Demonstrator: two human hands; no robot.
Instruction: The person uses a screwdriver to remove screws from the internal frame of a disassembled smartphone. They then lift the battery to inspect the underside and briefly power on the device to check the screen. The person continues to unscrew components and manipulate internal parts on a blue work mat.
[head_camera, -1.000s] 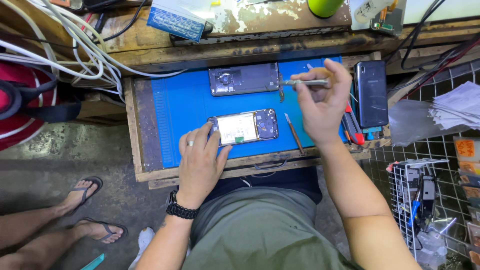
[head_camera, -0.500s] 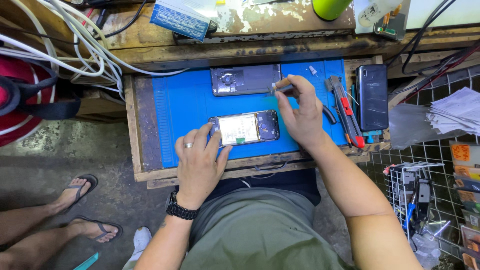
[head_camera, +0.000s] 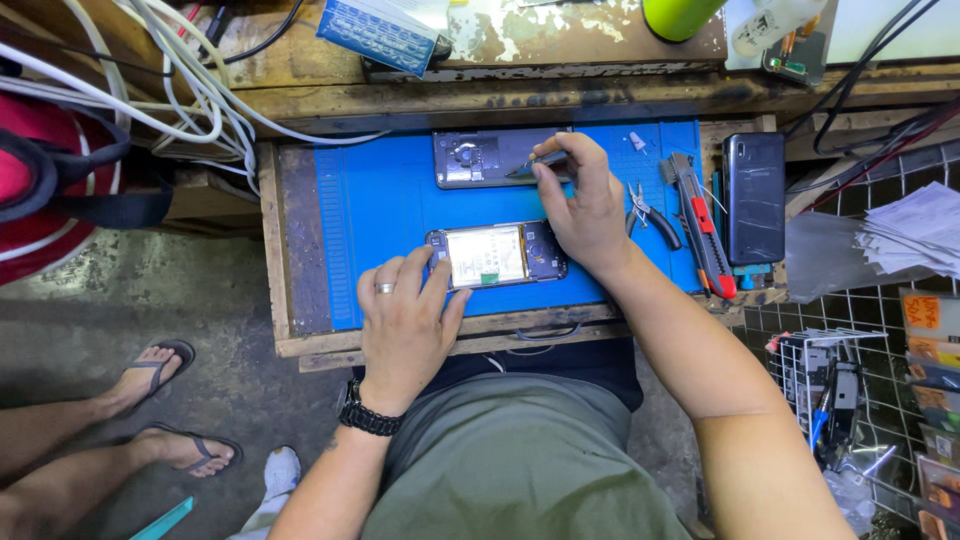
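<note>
An opened phone with its insides showing lies on the blue work mat. My left hand rests on the phone's left end, fingers holding it down. My right hand sits above the phone's right end and grips metal tweezers, whose tip reaches a second dark phone body lying at the mat's far edge.
Pliers, a red utility knife and a black phone lie at the mat's right. White cables hang at the left. Another person's sandalled feet stand at the lower left. A wire basket is at the right.
My right hand moved left from the tools area and now holds the tweezers over the far phone body. My left hand stayed on the opened phone.
</note>
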